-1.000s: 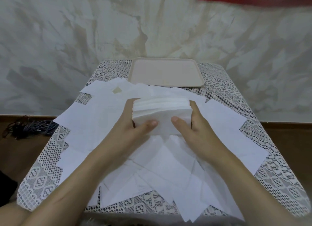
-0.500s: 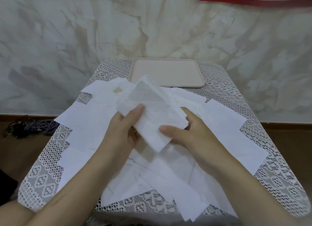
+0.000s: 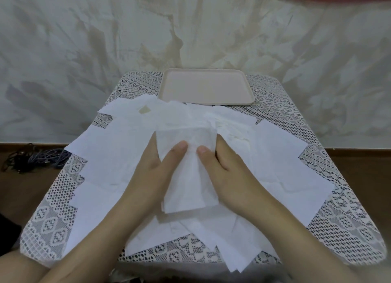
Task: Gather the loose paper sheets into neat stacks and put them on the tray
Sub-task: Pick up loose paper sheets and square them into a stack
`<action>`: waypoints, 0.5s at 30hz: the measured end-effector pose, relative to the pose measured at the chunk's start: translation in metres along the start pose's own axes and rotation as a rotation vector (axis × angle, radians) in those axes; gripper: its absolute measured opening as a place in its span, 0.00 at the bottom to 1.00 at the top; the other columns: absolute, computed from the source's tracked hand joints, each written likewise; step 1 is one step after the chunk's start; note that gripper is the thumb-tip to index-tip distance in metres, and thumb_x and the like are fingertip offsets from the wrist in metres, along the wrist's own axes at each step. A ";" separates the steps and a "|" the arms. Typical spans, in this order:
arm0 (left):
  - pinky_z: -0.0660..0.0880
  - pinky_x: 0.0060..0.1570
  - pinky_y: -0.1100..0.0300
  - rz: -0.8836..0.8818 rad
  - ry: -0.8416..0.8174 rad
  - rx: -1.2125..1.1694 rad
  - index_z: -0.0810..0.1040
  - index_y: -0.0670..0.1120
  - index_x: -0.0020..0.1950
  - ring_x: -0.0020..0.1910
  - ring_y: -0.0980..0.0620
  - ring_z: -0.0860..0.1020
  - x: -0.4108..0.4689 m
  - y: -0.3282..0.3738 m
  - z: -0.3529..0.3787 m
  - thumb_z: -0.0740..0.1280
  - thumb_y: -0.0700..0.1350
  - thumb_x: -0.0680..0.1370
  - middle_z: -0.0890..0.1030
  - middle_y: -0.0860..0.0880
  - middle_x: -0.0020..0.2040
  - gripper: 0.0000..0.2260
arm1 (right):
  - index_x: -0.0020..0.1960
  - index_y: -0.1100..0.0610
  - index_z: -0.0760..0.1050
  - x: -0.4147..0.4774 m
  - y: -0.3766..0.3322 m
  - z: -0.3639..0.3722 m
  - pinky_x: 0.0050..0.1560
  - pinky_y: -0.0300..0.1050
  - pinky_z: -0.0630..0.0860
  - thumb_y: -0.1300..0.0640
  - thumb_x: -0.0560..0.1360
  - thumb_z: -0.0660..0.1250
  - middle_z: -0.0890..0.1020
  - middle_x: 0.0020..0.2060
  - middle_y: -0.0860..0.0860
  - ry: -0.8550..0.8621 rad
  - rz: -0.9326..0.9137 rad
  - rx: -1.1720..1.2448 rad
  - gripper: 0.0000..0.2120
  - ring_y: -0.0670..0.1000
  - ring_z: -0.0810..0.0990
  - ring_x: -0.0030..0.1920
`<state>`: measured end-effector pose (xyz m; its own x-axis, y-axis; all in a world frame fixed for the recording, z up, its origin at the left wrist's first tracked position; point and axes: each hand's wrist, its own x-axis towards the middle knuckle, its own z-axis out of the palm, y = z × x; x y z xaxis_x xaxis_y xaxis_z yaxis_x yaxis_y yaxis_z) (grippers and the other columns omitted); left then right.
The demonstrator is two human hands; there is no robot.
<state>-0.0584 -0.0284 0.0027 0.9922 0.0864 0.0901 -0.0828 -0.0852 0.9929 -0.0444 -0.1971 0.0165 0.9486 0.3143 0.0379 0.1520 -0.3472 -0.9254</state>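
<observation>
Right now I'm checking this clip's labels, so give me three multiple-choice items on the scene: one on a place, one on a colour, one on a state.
1. Where does the tray sit?
A. At the far end of the table, beyond the loose sheets
B. On the person's lap
C. On the floor

2. What colour is the tray?
A. Blue
B. Pale beige
C. Black

3. What is the state of the paper stack?
A. Lying on the tray
B. Gripped between the left hand and the right hand
C. Lying untouched among the loose sheets

Answers: 1 A, the tray lies near the wall, past the sheets. 2 B, its surface is pale beige. 3 B, a hand holds each side and both thumbs press its top face.
</observation>
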 end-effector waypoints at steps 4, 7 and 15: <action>0.78 0.64 0.41 -0.070 -0.101 -0.030 0.77 0.53 0.72 0.63 0.48 0.84 0.000 -0.001 -0.005 0.72 0.61 0.75 0.85 0.50 0.64 0.27 | 0.52 0.47 0.75 0.004 0.002 -0.001 0.51 0.58 0.81 0.42 0.81 0.62 0.84 0.46 0.46 0.097 -0.021 0.062 0.10 0.48 0.84 0.47; 0.83 0.57 0.45 -0.085 -0.066 -0.027 0.79 0.50 0.68 0.58 0.46 0.86 0.004 -0.001 -0.013 0.73 0.53 0.75 0.87 0.49 0.59 0.22 | 0.44 0.49 0.77 0.010 0.005 -0.005 0.39 0.47 0.77 0.47 0.81 0.67 0.83 0.36 0.44 0.121 0.024 0.073 0.09 0.45 0.82 0.36; 0.81 0.60 0.42 -0.159 0.107 -0.037 0.82 0.54 0.61 0.54 0.49 0.87 0.018 0.001 -0.044 0.79 0.52 0.73 0.88 0.52 0.55 0.18 | 0.46 0.47 0.79 0.028 0.025 -0.032 0.52 0.49 0.79 0.46 0.77 0.70 0.82 0.34 0.42 0.237 0.183 -0.311 0.06 0.48 0.82 0.39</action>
<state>-0.0444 0.0169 0.0087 0.9776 0.2013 -0.0622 0.0688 -0.0259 0.9973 -0.0052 -0.2256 0.0069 0.9997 0.0235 0.0029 0.0173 -0.6393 -0.7688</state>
